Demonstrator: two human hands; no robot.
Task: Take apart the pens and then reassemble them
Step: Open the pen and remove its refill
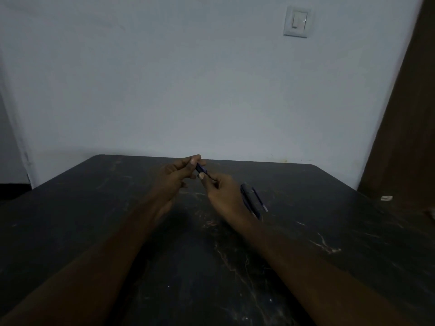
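My left hand (175, 175) and right hand (222, 191) gripped one pen part (201, 169), scratched dark table (306, 231), loose pen pieces (253, 201) beside, pale wall (188, 78), switch (297, 21).

I see the table (94, 231) bare along its left edge and near edge; right of centre, two pen parts (253, 201) lie close together, a small white piece (386, 198) at the right edge.

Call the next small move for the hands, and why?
Probably pull the two hands apart along the pen: left hand and right hand each pinch one end above the table, while loose pen parts already lie right.
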